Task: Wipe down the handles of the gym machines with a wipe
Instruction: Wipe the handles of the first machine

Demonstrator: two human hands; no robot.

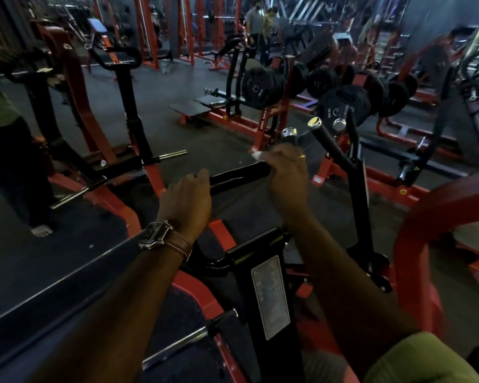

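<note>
At the centre of the frame, a black cylindrical machine handle is being gripped at its near end by the left hand, fingers curled around the bar; a metal wristwatch on a brown leather strap is being worn on that wrist. The far end is being enclosed by the right hand, whose fingers are closing over a small white wipe, only a corner of which is being shown. A second black handle with a chrome end cap is standing just right of centre, untouched. The stroke is judged best done with the bar being steadied by the left hand while the wipe is being wrapped fully around and drawn along its whole length.
</note>
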